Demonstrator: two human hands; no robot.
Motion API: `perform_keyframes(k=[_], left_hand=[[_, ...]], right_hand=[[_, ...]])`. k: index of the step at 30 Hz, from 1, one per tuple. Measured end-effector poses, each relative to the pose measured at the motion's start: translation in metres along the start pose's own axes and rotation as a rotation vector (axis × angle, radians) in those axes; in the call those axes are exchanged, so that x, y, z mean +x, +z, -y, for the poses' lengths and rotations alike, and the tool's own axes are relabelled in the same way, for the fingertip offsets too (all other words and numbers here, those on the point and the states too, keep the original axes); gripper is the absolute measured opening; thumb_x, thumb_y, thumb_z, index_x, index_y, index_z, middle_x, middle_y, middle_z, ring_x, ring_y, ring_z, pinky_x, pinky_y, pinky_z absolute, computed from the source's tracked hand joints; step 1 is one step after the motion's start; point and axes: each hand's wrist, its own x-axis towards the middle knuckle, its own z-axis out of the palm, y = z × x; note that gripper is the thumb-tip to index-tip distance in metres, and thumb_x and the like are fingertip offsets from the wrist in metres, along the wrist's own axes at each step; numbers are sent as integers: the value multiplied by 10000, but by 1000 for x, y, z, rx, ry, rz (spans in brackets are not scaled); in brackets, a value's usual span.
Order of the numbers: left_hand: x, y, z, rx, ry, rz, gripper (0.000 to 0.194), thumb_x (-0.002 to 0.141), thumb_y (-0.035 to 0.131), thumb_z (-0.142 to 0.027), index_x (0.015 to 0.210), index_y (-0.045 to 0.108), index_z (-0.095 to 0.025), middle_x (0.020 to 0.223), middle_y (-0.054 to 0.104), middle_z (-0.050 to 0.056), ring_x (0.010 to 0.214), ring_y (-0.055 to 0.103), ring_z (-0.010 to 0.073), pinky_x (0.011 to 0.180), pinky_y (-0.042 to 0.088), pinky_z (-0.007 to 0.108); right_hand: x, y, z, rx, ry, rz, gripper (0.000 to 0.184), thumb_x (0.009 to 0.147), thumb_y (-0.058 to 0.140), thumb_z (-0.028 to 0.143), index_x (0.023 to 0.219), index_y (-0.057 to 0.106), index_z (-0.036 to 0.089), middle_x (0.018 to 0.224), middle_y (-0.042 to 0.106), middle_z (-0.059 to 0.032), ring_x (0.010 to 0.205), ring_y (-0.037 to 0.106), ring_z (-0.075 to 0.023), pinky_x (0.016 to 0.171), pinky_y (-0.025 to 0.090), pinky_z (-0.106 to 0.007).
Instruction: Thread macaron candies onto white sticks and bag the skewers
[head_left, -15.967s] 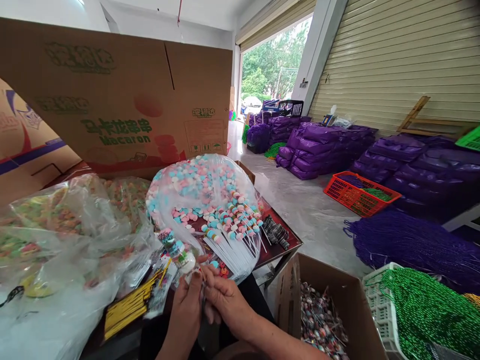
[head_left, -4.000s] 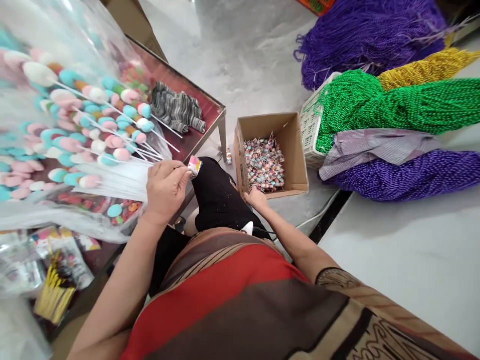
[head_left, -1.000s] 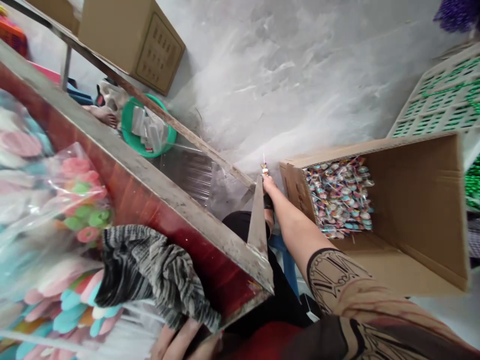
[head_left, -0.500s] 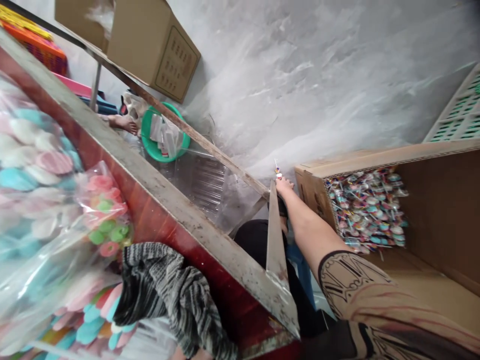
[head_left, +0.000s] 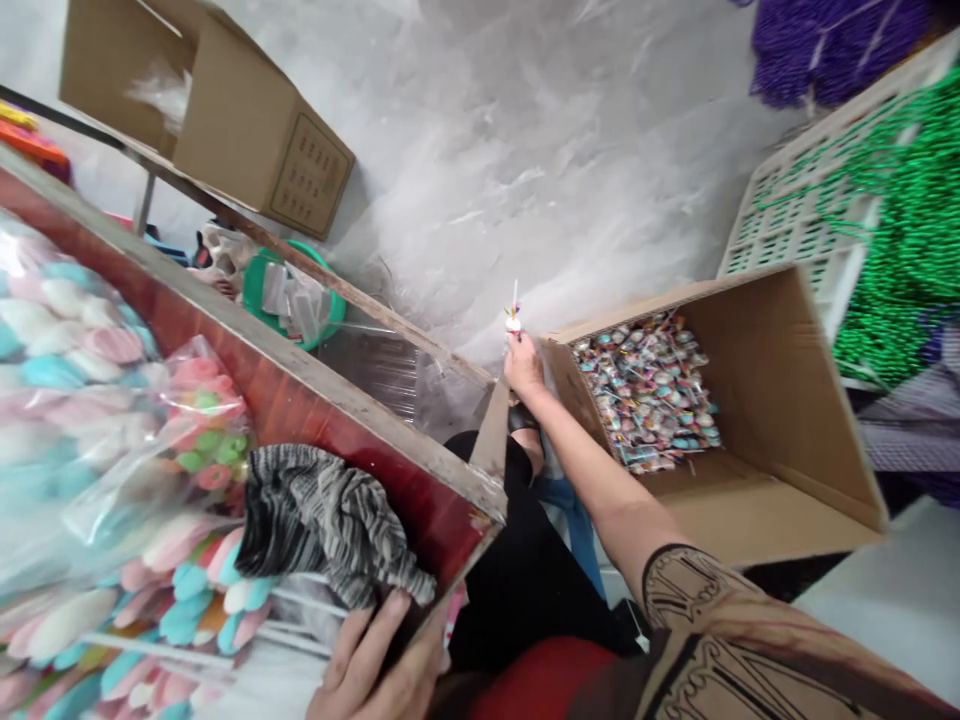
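My right hand (head_left: 524,364) is stretched out over the floor, its fingers closed round a wrapped lollipop (head_left: 514,322) whose white stick points away from me. Beside that forearm, an open cardboard box (head_left: 757,400) holds a heap of wrapped lollipops (head_left: 649,395). At the table's corner lies my left hand (head_left: 375,660), fingers stretched out with their tips by a grey-and-black knit cloth (head_left: 322,520); its palm is hidden. On the red table (head_left: 442,490), candy sticks in pink, blue and white (head_left: 187,610) lie left of that hand, near a clear bag of ring-shaped gummies (head_left: 210,420).
A large clear bag of pastel candies (head_left: 67,370) covers the table's left side. Beyond the table stand a cardboard box (head_left: 232,130) and a green basin (head_left: 334,315). White crates (head_left: 806,205) with green beaded strands (head_left: 900,240) are at the right. A metal bar (head_left: 405,325) runs below the tabletop.
The view has swung right, bringing more of the lollipop box and the green strands into sight. My left hand now shows at the table corner. My right hand still holds the lollipop.
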Motion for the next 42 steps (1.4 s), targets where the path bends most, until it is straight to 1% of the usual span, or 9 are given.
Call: perform_keyframes(k=[2,5,9,13,21,24,29,35,42], left_hand=[[9,-2,2,-63,8,-15,282,919,560,-30,966,768,-214,1052,833,-20,1617,248,155,1378,162,381],[10,-2,6,-150,31,-9,303,990,484,-84,1032,759,-204,1163,814,2,1617,250,169,1370,149,382],[12,-1,9,-192,-13,0,327,1011,465,-89,1163,730,-207,1273,778,16,1618,249,168,1367,146,400],[22,-2,10,-127,59,-6,317,999,468,-63,1128,723,-202,1293,768,21,1624,225,166,1367,154,401],[32,6,21,72,205,-50,264,957,565,-73,1148,709,-185,1377,720,33,1614,271,277,1330,264,503],[37,5,15,2,166,-73,240,968,578,-107,1116,737,-209,1335,741,29,1524,449,287,1288,332,517],[32,-10,-6,-219,-2,-346,157,989,601,-217,952,752,-230,1185,777,61,1323,631,234,1214,419,535],[4,-21,-19,-419,-44,-530,203,1028,560,-278,1018,739,-182,952,757,50,932,718,129,865,590,269],[-35,-23,-19,-464,-136,-611,228,1032,560,-277,1091,759,-184,896,734,31,822,699,96,753,564,196]], right_hand=[[-31,-19,12,55,-91,-89,545,988,392,142,1498,570,211,1580,498,-150,1459,472,-281,1229,386,-426],[-88,-53,13,388,-357,-428,471,1009,439,222,1442,621,247,1529,556,-135,1421,524,-274,1219,417,-466],[-133,-97,-15,629,-192,-651,531,1019,475,334,1548,503,301,1569,524,-104,1413,553,-257,1187,463,-456],[-134,-124,-39,810,54,-527,792,987,486,394,1693,142,289,1705,332,-148,1371,604,-267,1064,569,-442],[-197,-137,0,925,-157,-418,398,952,602,400,1304,695,240,1395,690,-129,1190,713,-236,975,613,-421],[-230,-151,18,978,-215,-405,266,962,638,403,1131,761,240,1173,791,-82,1007,770,-208,923,634,-413],[-273,-172,57,989,-367,-373,184,964,684,366,1097,777,279,1052,815,-37,900,776,-184,912,641,-409],[-324,-157,105,901,-569,39,249,961,684,451,1124,794,297,1023,817,-38,920,769,-210,901,640,-409],[-351,-130,142,823,-665,139,174,908,756,422,1021,755,289,948,773,-16,843,732,-184,811,636,-351]])
